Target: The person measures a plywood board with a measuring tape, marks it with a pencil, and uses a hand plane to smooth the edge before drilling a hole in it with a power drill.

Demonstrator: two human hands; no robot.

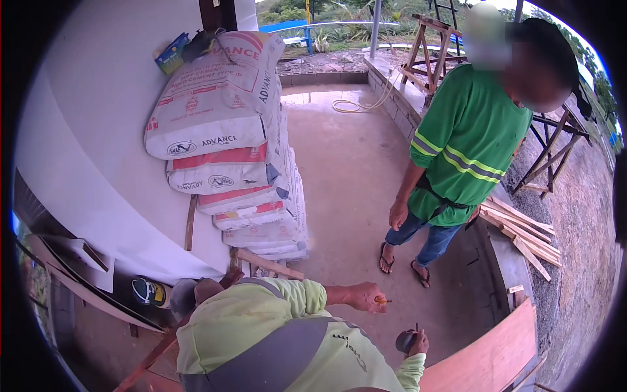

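Observation:
Both my forearms reach forward from lime-green sleeves with grey bands. My left hand [372, 298] is closed in front of me around a small orange-yellow thing with a short dark tip; its kind is too small to tell. Lower and to the right, my right hand [419, 342] grips a dark rounded thing [405, 341], from which a thin upright piece sticks up. The two hands are apart, above the concrete floor [333, 189]. Across from me stands a person in a green shirt [467, 127] with reflective stripes, jeans and flip-flops, arms hanging down.
Cement bags [225, 140] are stacked along the white wall at left. By their base lies a wooden piece [271, 264]. A small bucket [149, 292] stands lower left. A block wall [486, 274], a reddish board [486, 353], loose lumber [522, 232] and trestles [424, 59] line the right.

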